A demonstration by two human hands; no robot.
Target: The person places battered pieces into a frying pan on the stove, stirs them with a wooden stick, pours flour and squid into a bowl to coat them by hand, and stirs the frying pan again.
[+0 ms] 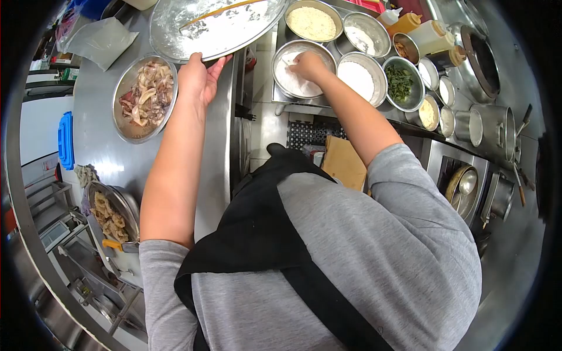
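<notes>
My left hand [199, 81] grips the near rim of a large metal bowl [159, 36], thumb at the edge and fingers under it. White powder [219, 35] coats the inside of that bowl, and a long brownish stick [222, 13] lies across it. Just left of my left wrist sits a metal bowl [119, 130] of raw, pale and reddish squid-like pieces [146, 93]. My right hand [309, 65] is down inside a round metal bowl [283, 88] of white powder [297, 83]. Its fingers are curled downward, and whatever is between them is hidden.
Beside my right hand stand a bowl of pale crumbs [312, 24], a bowl of white powder [356, 79] and chopped greens [399, 83]. Sauce bottles [405, 23] stand behind. At left are a plastic bag [104, 42] and fried pieces [108, 216]. A floor gap separates the counters.
</notes>
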